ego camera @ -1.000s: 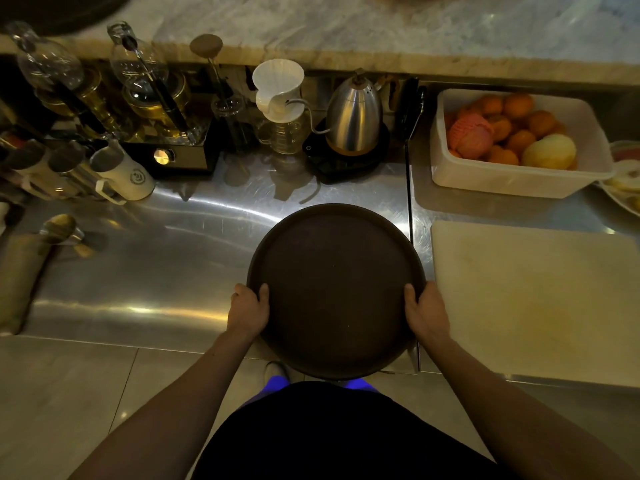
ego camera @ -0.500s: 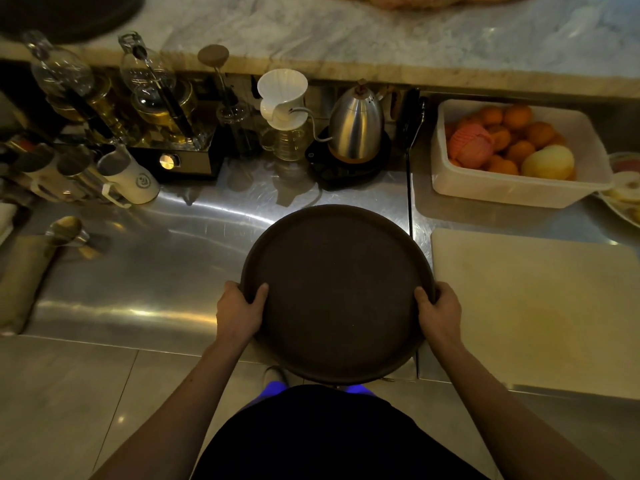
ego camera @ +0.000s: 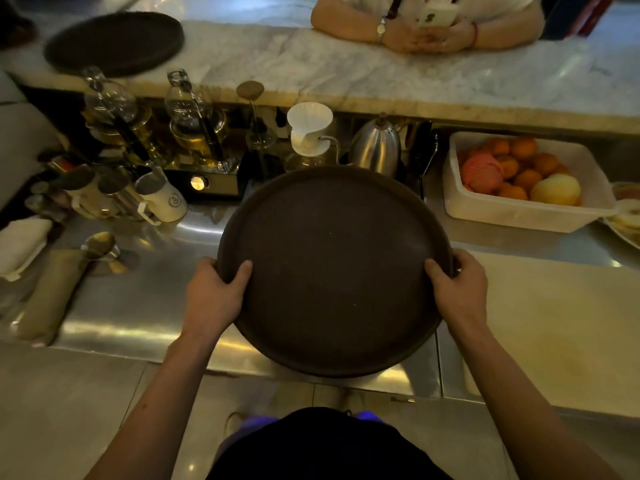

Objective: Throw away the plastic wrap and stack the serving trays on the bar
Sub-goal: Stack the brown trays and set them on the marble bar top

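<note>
Brown and round, the big flat serving tray point(ego camera: 334, 268) sits between both hands. The left hand point(ego camera: 213, 296) is closed on its left rim, thumb on top and the other fingers tucked under. The right hand point(ego camera: 459, 289) is closed on the right rim the same way.

A second ago the tray looked smaller and sat lower, over the front edge of the shiny steel counter point(ego camera: 145, 299). Now it looks bigger and closer to the eyes, and its far edge covers the bottom of the silver kettle point(ego camera: 375, 148). So the tray has gone up. The view has tipped up too. The white marble bar top point(ego camera: 311, 71) now shows much more than before, and so does a second dark round tray point(ego camera: 114, 43) lying on the bar at the far left.

That likely means the lift is under way and the flat tray on the bar is where this one should go. No plastic wrap can be seen on the held tray, so that part looks done for this one.

The tray has to go up, forward and left. Glass coffee makers point(ego camera: 187, 109) and a white paper-filter cone point(ego camera: 310, 128) stand right under that path, so the tray needs to stay high. A person's clasped hands point(ego camera: 426, 38) rest on the bar to the right, well apart from the stack.
</note>
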A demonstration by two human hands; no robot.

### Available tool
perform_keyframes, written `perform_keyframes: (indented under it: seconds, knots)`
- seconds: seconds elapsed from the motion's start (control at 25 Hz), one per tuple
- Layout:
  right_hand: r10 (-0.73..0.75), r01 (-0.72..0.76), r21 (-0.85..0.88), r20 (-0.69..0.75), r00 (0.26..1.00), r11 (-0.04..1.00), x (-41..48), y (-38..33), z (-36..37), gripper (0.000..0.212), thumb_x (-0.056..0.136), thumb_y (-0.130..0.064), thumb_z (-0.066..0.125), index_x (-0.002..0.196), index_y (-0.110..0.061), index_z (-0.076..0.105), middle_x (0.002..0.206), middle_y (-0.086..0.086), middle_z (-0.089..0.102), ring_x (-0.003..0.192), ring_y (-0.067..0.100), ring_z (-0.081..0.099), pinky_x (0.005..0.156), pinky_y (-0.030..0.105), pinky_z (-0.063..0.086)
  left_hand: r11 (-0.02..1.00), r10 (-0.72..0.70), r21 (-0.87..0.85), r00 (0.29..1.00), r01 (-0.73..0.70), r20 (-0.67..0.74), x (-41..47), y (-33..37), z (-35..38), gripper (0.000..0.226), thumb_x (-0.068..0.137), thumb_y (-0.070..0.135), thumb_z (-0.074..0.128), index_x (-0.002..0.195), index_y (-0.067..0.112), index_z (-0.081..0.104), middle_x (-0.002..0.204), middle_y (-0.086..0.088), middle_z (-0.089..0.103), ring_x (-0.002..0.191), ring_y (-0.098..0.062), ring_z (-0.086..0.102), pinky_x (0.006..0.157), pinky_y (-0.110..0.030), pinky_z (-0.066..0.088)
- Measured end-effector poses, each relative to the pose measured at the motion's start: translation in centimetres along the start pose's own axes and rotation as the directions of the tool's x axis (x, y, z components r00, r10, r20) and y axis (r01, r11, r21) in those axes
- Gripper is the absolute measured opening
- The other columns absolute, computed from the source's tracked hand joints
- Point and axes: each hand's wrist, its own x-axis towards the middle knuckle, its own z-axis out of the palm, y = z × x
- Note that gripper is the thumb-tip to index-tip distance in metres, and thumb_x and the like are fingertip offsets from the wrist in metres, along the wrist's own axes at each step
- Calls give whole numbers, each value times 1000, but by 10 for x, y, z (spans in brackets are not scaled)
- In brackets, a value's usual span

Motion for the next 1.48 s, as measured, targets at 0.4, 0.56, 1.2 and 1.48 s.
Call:
perform_keyframes:
  seconds: [0.4, 0.56, 1.2, 1.48]
  knots:
    - [-125, 133, 168, -55, 991, 977, -47, -173, 76, 26, 84, -23, 67, 108, -29, 59, 92, -19, 60, 83, 2, 60, 69, 24, 48, 987, 124, -91, 985, -135, -123, 80, -9, -175, 59, 79, 54, 67, 121, 14, 51, 99, 4, 58, 79, -14, 56, 54, -24, 41]
    - [-178, 191, 194, -83, 980, 962, -64, -242, 122, 25, 81, -23, 69, 90, -44, 59, 84, -21, 64, 78, -9, 63, 64, 19, 47, 984, 135, -103, 983, -148, -127, 121, -18, -248, 66, 78, 57, 68, 122, 11, 50, 106, -3, 61, 79, -17, 55, 54, -29, 43]
    - [-294, 285, 241, 1, 956, 928, 26, -384, 243, 29, 81, -25, 68, 108, -19, 62, 87, -9, 65, 79, 10, 63, 72, 35, 57, 994, 72, -53, 950, -92, -303, 232, 9, -364, 63, 74, 63, 66, 107, 11, 51, 90, -5, 60, 78, -25, 61, 61, -40, 52]
    - [-318, 308, 219, 10, 948, 926, 101, -449, 289, 23, 79, -27, 66, 101, -23, 61, 82, -7, 63, 75, 12, 63, 66, 32, 54, 985, 32, -153, 958, -78, -286, 331, 49, -376, 47, 73, 61, 69, 84, 20, 47, 77, 1, 56, 65, -14, 55, 48, -29, 41]
